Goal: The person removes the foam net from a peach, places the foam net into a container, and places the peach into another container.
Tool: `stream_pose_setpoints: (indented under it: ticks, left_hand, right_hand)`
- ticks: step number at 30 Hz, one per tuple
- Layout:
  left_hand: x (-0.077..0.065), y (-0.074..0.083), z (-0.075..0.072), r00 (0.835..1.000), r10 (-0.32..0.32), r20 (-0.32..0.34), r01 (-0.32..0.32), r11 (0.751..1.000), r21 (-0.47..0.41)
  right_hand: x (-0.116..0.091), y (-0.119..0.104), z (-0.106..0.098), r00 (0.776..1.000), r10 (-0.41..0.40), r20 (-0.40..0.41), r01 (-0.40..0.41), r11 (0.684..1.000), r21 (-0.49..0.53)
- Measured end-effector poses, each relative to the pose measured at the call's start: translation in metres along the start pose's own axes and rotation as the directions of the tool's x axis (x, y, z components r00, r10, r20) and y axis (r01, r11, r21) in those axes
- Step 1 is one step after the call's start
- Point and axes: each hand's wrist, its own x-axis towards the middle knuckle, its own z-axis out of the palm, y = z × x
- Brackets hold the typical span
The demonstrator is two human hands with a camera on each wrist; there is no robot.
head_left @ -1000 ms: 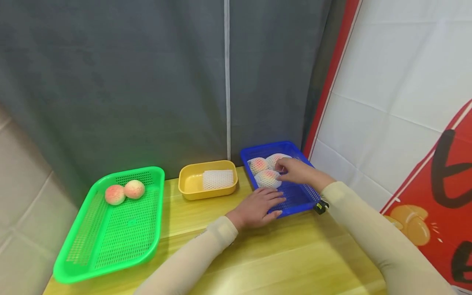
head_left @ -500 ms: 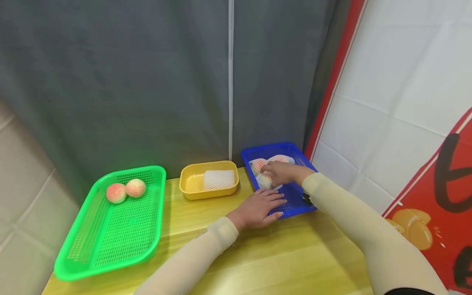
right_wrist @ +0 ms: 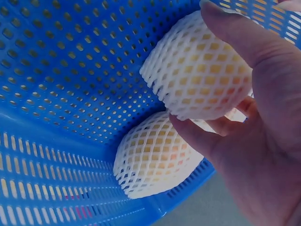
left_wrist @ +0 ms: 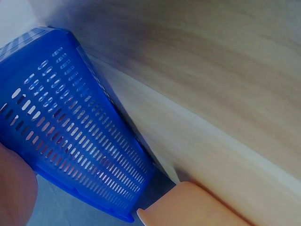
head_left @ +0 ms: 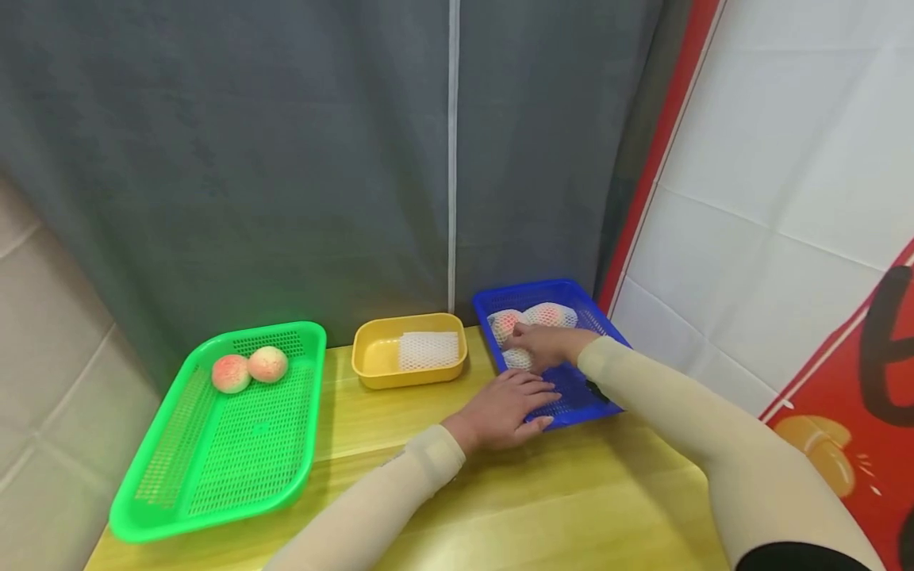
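Inside the blue basket [head_left: 574, 399], my right hand [head_left: 548, 346] grips a peach in a white foam net [right_wrist: 202, 70], the thumb on one side and the fingers on the other. Behind it in the head view lie two more netted peaches; one is the left netted peach [head_left: 508, 320], the other the right netted peach [head_left: 553, 315]. My left hand [head_left: 502, 410] rests on the basket's near left rim with fingers extended. In the left wrist view, parts of that hand lie at the slotted basket wall [left_wrist: 89, 136]. The held peach is partly hidden by my right hand in the head view.
To the left stands a yellow tub [head_left: 374, 376] with white foam nets [head_left: 428, 350] lying in it. Farther left, a large green basket [head_left: 250, 452] holds two bare peaches [head_left: 267, 364]. A grey curtain [head_left: 286, 159] hangs behind the wooden table [head_left: 500, 507].
My right hand has moved left and toward me, from between the netted peaches onto the nearest one, and now grips it. My left hand has stayed on the basket rim.
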Motion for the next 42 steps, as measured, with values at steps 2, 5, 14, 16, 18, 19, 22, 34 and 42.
stream_pose_setpoints:
  ticks: [2,5,14,16,18,19,22,34,42]
  left_hand:
    - [0.0,0.001,0.0,1.0,0.001,-0.005,-0.001,1.0,0.002]
    - [-0.001,0.003,-0.001,1.0,-0.005,-0.003,0.005,1.0,-0.002]
    - [-0.004,0.002,-0.005,1.0,-0.02,-0.005,0.02,1.0,-0.018]
    - [-0.003,0.001,-0.005,1.0,-0.022,-0.005,0.022,1.0,-0.016]
    - [-0.003,0.001,-0.005,1.0,-0.022,-0.007,0.022,1.0,-0.014]
    - [-0.002,0.001,-0.005,1.0,-0.021,-0.008,0.021,1.0,-0.013]
    - [-0.001,0.003,-0.005,1.0,-0.016,-0.009,0.016,1.0,-0.006]
    - [-0.006,0.005,-0.015,0.995,-0.069,-0.074,0.06,0.991,-0.117]
    - [-0.049,-0.011,-0.06,0.936,-0.197,-0.292,0.137,0.968,-0.212]
  right_hand:
    - [0.001,-0.002,0.0,1.0,0.006,0.026,-0.006,1.0,-0.001]
    - [0.002,-0.004,0.001,0.996,0.039,0.076,-0.039,0.999,0.001]
    - [0.006,-0.009,0.003,0.995,0.074,0.073,-0.073,0.997,-0.016]
    - [0.008,-0.01,0.003,0.996,0.076,0.057,-0.074,0.997,-0.033]
    - [0.009,-0.01,0.004,0.997,0.064,0.034,-0.062,0.997,-0.051]
    - [0.008,-0.009,0.003,0.998,0.063,0.03,-0.061,0.996,-0.059]
    - [0.005,-0.007,0.001,0.998,0.057,-0.006,-0.057,0.996,-0.064]
    - [-0.034,-0.027,-0.036,0.911,0.091,-0.402,-0.115,0.993,-0.035]
    - [-0.049,-0.069,-0.04,0.796,-0.065,-0.602,-0.012,0.992,-0.124]
